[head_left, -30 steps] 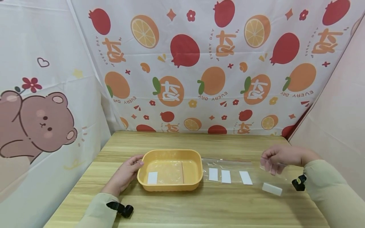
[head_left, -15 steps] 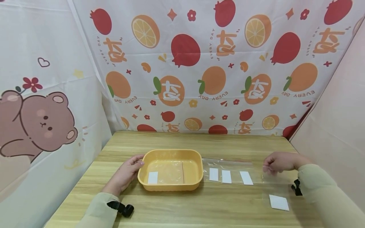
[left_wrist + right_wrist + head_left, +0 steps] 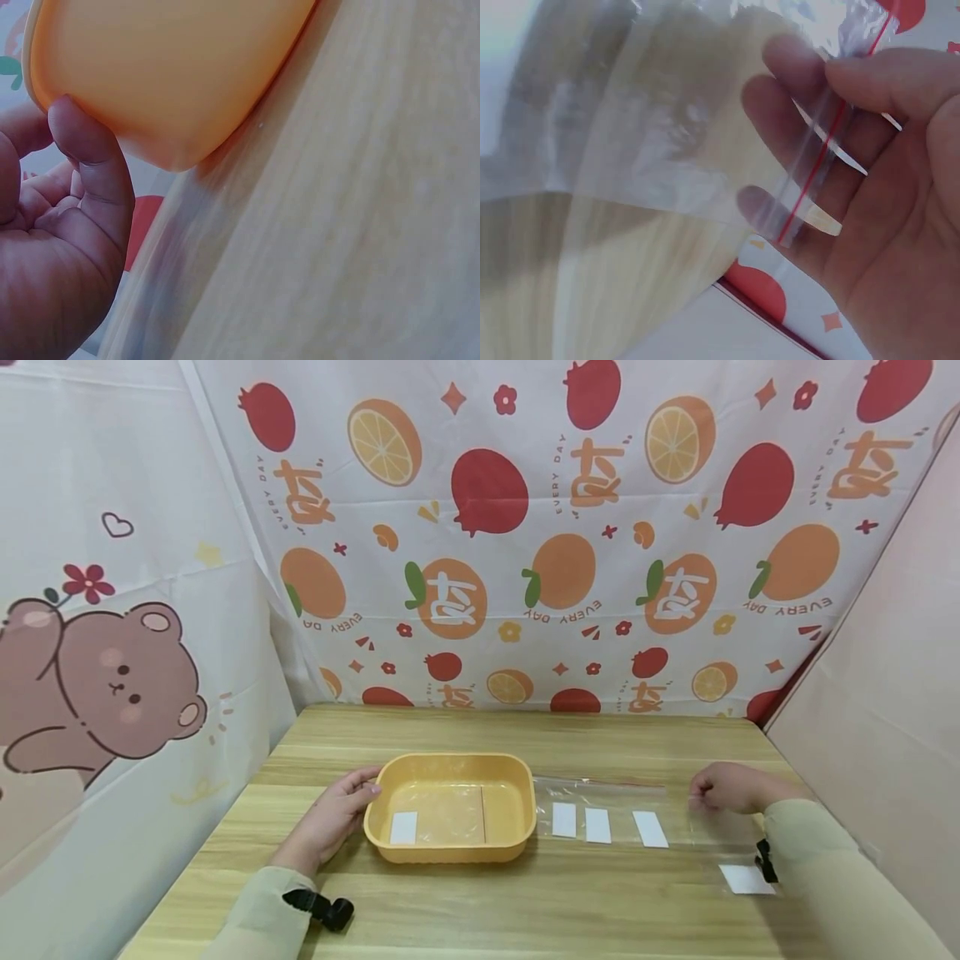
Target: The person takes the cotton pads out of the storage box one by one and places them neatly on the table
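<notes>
A yellow plastic basin [image 3: 450, 853] sits on the table, and my left hand [image 3: 330, 818] grips its left rim. In the left wrist view the thumb [image 3: 86, 135] presses against the basin's outer wall. Within the basin lies a clear zip bag [image 3: 450, 806] with a white label [image 3: 403, 828]. At the right, my right hand [image 3: 727, 789] pinches another clear zip bag [image 3: 637, 127] by its zip end. The red zip line [image 3: 817, 161] crosses in front of the fingers in the right wrist view. Its white label [image 3: 747, 880] shows toward the front, partly behind the wrist camera.
Clear zip bags [image 3: 615, 793] with three white labels lie overlapped in a row right of the basin. The wooden table [image 3: 465, 910] ends against a fruit-print curtain [image 3: 487, 493] at the back. Pale curtains hang at both sides.
My right hand has drawn back a little, and the bag it pinches has swung and shifted, its label moving toward the front right. The left hand and basin have stayed in place.
</notes>
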The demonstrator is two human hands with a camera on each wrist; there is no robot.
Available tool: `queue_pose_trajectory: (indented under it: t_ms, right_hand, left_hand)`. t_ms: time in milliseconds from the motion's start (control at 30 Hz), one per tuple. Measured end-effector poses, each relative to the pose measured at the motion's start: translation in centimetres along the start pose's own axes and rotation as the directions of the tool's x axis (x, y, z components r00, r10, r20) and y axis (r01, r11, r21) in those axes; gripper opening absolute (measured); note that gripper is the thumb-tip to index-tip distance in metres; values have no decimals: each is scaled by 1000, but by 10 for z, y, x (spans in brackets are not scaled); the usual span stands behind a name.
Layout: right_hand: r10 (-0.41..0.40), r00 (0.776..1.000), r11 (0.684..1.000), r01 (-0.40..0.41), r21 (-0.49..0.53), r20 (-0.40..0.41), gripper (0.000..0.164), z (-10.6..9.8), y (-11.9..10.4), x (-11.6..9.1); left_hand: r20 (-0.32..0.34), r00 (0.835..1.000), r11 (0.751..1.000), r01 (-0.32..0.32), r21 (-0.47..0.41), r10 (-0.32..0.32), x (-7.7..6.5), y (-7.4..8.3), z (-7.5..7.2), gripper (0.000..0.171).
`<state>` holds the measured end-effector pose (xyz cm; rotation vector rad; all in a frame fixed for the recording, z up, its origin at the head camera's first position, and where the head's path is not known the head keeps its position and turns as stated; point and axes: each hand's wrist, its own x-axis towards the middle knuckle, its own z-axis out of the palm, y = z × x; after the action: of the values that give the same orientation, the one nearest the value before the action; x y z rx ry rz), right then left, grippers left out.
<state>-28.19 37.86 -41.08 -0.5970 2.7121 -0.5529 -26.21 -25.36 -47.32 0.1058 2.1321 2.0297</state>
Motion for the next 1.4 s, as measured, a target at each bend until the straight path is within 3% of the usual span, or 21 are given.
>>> queue_pose_trajectory:
  t_ms: [233, 467, 600, 833, 1400]
  right_hand:
    - [-7, 994, 991, -8, -131, -111, 28, 8, 6, 9]
    - [93, 981, 987, -113, -114, -169, 27, 16, 9, 17]
    - [113, 976, 981, -139, -134, -189, 26, 21, 11, 22]
    - [81, 974, 974, -122, -189, -210, 27, 26, 12, 30]
    - [152, 961, 958, -201, -205, -233, 22, 27, 8, 35]
  left_hand:
    - [11, 1000, 1000, -5, -7, 5, -1, 1, 0, 53]
    - [15, 1000, 1000, -7, -9, 7, -1, 1, 0, 53]
    - [18, 1000, 1000, -5, -10, 5, -1, 0, -1, 54]
    - [13, 1000, 1000, -2, -5, 2, -1, 2, -1, 53]
    - [6, 1000, 1000, -4, -2, 4, -1, 1, 1, 52]
